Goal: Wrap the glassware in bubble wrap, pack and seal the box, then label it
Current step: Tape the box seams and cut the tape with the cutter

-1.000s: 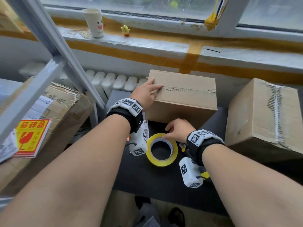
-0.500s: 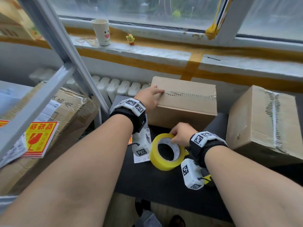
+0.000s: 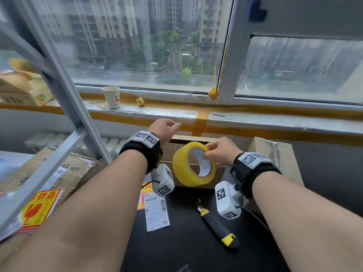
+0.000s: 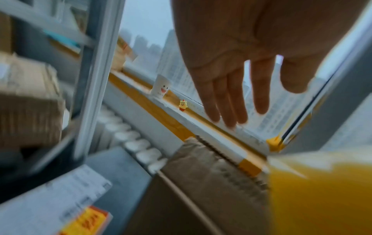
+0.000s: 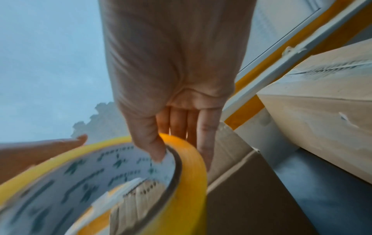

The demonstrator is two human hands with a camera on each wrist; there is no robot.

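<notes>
Head view is showing the right hand (image 3: 220,152) pinching the yellow packing tape roll (image 3: 193,163), thumb inside its printed cardboard core, fingers over the glossy rim, just in front of the cardboard box (image 3: 188,139). The roll is looking light, stiff and slick, best held through the core. The left hand (image 3: 164,128) is hovering over the box, fingers probably relaxed, holding nothing.

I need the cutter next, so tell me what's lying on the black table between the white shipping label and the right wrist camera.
In the head view, the yellow-and-black utility knife lies there on the black table, between the shipping label and the right wrist camera.
</notes>
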